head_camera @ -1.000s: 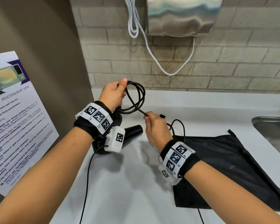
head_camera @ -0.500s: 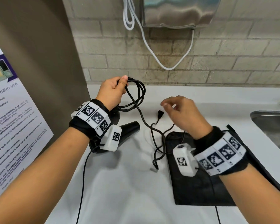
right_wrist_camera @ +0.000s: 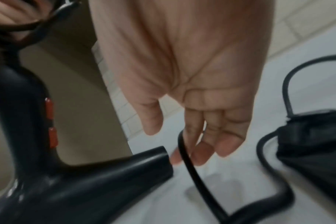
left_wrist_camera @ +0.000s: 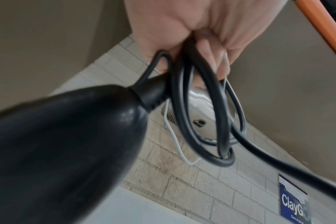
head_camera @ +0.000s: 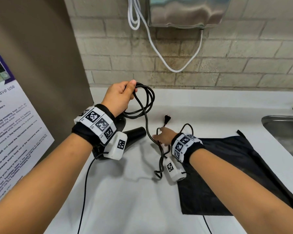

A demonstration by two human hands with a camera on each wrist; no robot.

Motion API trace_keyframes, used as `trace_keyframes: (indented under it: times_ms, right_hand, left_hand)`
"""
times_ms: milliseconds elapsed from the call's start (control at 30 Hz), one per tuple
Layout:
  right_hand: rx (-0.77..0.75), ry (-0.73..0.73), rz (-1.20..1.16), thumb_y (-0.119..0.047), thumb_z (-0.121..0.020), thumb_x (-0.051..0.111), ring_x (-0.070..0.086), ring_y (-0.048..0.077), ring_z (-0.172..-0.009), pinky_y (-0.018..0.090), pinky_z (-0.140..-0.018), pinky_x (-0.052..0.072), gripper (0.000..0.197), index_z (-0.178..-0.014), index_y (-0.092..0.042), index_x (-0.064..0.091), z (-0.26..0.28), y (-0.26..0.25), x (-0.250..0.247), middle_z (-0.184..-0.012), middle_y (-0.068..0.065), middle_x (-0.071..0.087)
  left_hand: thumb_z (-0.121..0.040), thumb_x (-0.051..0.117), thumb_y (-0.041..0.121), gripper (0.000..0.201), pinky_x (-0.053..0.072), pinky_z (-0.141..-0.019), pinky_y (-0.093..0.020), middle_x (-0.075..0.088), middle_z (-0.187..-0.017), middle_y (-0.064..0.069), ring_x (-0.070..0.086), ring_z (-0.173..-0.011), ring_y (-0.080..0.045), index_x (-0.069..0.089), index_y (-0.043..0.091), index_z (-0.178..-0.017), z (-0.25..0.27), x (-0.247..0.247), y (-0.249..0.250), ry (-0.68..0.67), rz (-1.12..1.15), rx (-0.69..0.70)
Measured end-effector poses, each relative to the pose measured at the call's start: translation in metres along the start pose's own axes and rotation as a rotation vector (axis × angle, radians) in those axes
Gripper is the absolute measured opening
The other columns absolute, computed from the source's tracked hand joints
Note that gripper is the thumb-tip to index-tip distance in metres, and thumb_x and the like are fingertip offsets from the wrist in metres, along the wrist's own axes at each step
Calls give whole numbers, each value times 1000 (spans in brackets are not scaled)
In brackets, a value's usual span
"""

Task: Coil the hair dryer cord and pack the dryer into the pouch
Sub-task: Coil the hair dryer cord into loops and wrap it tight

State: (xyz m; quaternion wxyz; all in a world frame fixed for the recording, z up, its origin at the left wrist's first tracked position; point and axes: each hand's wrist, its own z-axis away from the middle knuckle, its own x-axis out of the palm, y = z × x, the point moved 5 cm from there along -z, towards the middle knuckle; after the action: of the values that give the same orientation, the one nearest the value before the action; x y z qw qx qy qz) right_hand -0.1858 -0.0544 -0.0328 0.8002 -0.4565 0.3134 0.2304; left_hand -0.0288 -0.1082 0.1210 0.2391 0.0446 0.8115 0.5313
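Hair dryer (head_camera: 134, 135): black, red switches on the handle, lying on the white counter (head_camera: 125, 200) under the left wrist, nozzle toward the pouch.
Cord (head_camera: 146, 105): black; several loops gathered up high, the rest trailing down across the counter to the plug (head_camera: 167, 118), which lies flat just beyond the right hand.
Pouch (head_camera: 227, 166): black fabric, flat on the counter, right of the dryer.
Left hand (head_camera: 120, 98): raised, grip closed round the cord loops, thumb on top.
Right hand (head_camera: 164, 136): low at the counter, fingers (right_wrist_camera: 201, 154) loosely extended, touching the trailing cord, not closed on it.
Hard to make out: the dryer's body is mostly hidden by the left wrist; the right wrist view is blurred.
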Motion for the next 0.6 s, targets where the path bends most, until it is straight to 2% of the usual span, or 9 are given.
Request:
trace_keyframes:
  times_ms: [67, 100, 167, 267, 333, 400, 467, 533, 600]
  right_hand:
    - [-7, 94, -146, -34, -95, 44, 62, 27, -78, 36, -76, 52, 37, -108, 0, 53, 0, -7, -9, -87, 14, 64]
    - [-13, 166, -212, -36, -96, 42, 57, 23, -64, 35, -67, 51, 39, -100, 1, 54, 2, -9, -17, -73, 10, 59]
    - [-49, 303, -296, -32, -97, 39, 49, 19, -51, 29, -52, 44, 39, -91, 1, 58, 8, -14, -39, -59, 6, 50]
    - [-121, 322, -466, -10, -94, 42, 48, 17, -46, 24, -40, 43, 18, -87, -3, 57, 25, -23, -66, -62, 4, 49]
    - [-174, 285, -565, 4, -91, 36, 49, 12, -45, 18, -34, 40, 19, -91, -5, 53, 37, -30, -77, -67, 1, 48]
    - [-214, 317, -576, 10, -87, 30, 42, 13, -49, 16, -35, 34, 32, -86, -10, 55, 47, -35, -87, -66, 0, 46]
    - [-240, 371, -570, 10, -86, 31, 33, 12, -50, 18, -41, 28, 36, -81, -14, 58, 56, -39, -95, -61, -1, 41]
    - [-242, 388, -579, 9, -87, 33, 30, 12, -51, 22, -48, 25, 36, -92, -12, 62, 64, -42, -102, -59, 0, 38]
    - [-246, 383, -562, 0, -90, 38, 35, 12, -57, 24, -56, 30, 30, -100, -9, 65, 68, -44, -104, -64, -2, 41]
  left_hand:
    - [-99, 37, 34, 34, 26, -36, -12, 41, -36, 15, 32, -32, -2, 52, 22, -70, 1, -1, 0, 5, 2, -7]
    - [-99, 37, 34, 35, 26, -36, -12, 41, -38, 14, 32, -32, -2, 53, 22, -70, 1, -1, 0, 8, 11, -10]
    - [-99, 37, 34, 35, 26, -36, -13, 40, -49, 10, 30, -32, -2, 53, 21, -70, 0, -3, 0, 18, 29, -18]
    - [-99, 35, 33, 36, 26, -36, -13, 37, -56, 4, 29, -32, -1, 53, 20, -71, -1, -4, 0, 24, 54, -34]
    - [-99, 35, 34, 36, 25, -36, -13, 39, -53, 6, 30, -32, -1, 53, 21, -71, -2, -4, -1, 23, 54, -39]
    - [-99, 36, 33, 36, 26, -36, -12, 43, -42, 11, 33, -31, -1, 54, 21, -71, -2, -4, 0, 25, 41, -32]
    - [-99, 36, 31, 35, 26, -36, -10, 44, -36, 14, 39, -31, 1, 54, 21, -71, -1, -3, 2, 20, 26, -12]
    - [-99, 36, 29, 35, 26, -36, -7, 44, -42, 11, 40, -32, 3, 54, 20, -71, 0, -1, 4, 20, 18, 4]
    - [-99, 37, 27, 35, 26, -37, -6, 42, -50, 5, 40, -31, 2, 54, 19, -71, 0, -1, 5, 26, 19, 11]
